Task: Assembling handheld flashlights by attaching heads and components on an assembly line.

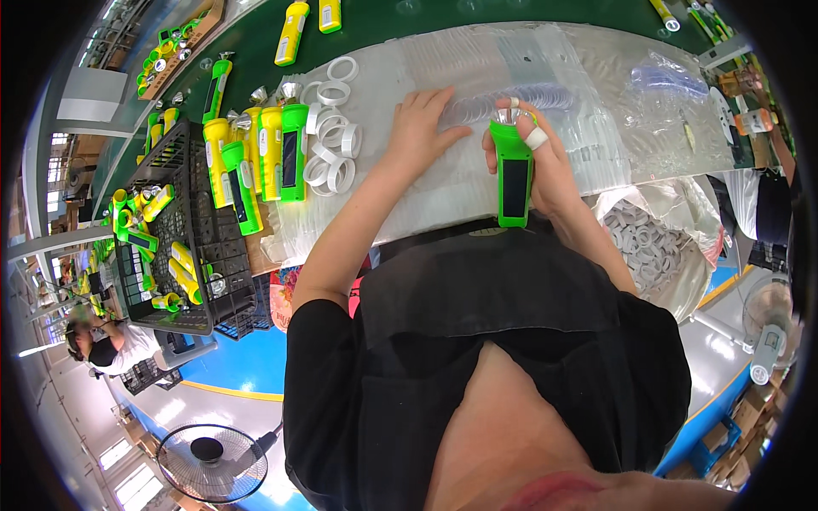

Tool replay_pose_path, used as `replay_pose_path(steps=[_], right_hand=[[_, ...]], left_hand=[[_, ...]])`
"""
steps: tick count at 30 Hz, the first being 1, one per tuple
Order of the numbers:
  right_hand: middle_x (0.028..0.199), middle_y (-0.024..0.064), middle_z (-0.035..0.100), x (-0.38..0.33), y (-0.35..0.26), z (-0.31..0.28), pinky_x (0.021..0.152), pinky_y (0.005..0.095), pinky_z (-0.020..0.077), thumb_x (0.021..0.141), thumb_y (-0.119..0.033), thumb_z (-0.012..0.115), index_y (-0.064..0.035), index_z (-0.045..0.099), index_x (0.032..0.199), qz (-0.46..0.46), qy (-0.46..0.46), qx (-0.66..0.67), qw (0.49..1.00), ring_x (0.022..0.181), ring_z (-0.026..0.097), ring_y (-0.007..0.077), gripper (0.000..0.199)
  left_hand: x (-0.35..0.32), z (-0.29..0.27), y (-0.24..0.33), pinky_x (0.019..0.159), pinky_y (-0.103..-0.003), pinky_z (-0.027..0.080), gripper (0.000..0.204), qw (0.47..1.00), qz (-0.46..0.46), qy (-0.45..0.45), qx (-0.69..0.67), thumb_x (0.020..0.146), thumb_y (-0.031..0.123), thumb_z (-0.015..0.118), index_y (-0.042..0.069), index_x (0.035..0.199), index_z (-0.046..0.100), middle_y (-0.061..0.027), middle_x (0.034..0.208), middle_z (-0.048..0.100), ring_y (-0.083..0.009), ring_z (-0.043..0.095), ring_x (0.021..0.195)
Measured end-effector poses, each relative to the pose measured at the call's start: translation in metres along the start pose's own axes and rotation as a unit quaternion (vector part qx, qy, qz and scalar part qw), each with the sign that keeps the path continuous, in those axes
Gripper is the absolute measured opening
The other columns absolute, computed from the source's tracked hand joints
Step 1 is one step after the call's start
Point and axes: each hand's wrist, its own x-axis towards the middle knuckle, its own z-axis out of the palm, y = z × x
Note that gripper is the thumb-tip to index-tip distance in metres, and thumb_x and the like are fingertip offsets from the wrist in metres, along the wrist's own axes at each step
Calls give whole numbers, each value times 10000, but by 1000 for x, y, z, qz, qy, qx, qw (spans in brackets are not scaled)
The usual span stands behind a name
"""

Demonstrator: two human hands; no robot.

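My right hand (552,166) is wrapped round a green flashlight (515,183) with a dark panel on its body and a shiny reflector at its top end. White bands show on the fingers of this hand. To its left, my left hand (419,132) lies on the plastic-covered bench with thumb and forefinger spread apart. Its fingertips are close to a row of clear round discs (477,105); whether they touch it I cannot tell. Left of that hand lie several white rings (342,136), beside a group of yellow and green flashlights (270,153).
A black crate (200,319) with several flashlights stands at the left edge of the bench. On the right, a sack (692,204) is full of white rings. More flashlights (291,34) lie on the green surface at the back. A fan (204,451) stands at lower left.
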Motion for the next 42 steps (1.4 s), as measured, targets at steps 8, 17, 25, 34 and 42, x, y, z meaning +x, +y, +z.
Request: replay_pose_path(steps=[8,17,25,34,42], right_hand=[[919,122,627,1,2,11,664,289,497,988,-300,539,-41,496,1274,55,-41,-9,998,732,601,150,389],[943,91,613,16,6,44,672,285,506,966,-306,580,-3,494,1232,53,-147,-67,985,759,615,149,413],[972,79,575,38,25,56,689,294,505,996,-282,533,-46,453,1218,38,-201,-46,978,776,606,155,333],[1016,79,566,72,27,74,688,288,499,984,-295,558,-53,363,1384,-23,-220,-21,975,772,596,148,506],[946,93,581,114,35,73,681,311,494,963,-336,579,-70,424,1243,-84,-255,-41,962,765,576,154,416]], left_hand=[[-1,-43,35,824,-321,443,458,971,-93,14,-218,827,192,717,68,1256,615,-112,1082,598,-235,534,992],[-25,-76,63,937,-407,380,374,984,51,76,-156,994,269,437,42,1202,649,-125,1112,588,-300,504,1061],[-23,-76,43,1056,-465,316,378,973,78,105,-189,986,180,368,-3,1168,644,-160,1320,577,-388,444,1311],[-4,-106,18,1103,-511,191,441,989,109,92,-47,994,230,344,24,1313,567,-156,1425,496,-402,339,1394],[57,-129,-45,952,-464,443,501,991,-120,51,-28,908,323,626,6,1283,533,-188,1286,580,-372,565,1155]])
